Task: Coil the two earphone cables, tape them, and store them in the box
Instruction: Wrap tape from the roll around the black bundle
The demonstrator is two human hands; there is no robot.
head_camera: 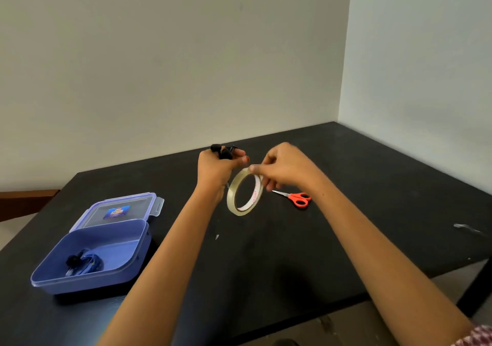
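Holding 1 tape roll (231, 195) (R hand (282, 168)), 1 earphone coil (222, 152) (L hand (217, 167)).

Coiled earphones (83, 264) in open blue box (93, 283)

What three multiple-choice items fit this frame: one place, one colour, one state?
1. Where do the scissors lie?
A) on the floor
B) on the table, right of the tape roll
C) on a shelf

2. What colour are the scissor handles?
A) orange-red
B) green
C) white

3. What state is the box in?
A) shut and clipped
B) open and empty
C) open, one coiled earphone inside

Key:
1 B, they lie on the black tabletop just right of the roll.
2 A, both handle loops show orange-red.
3 C, the lid lies behind the box and a coil sits inside.
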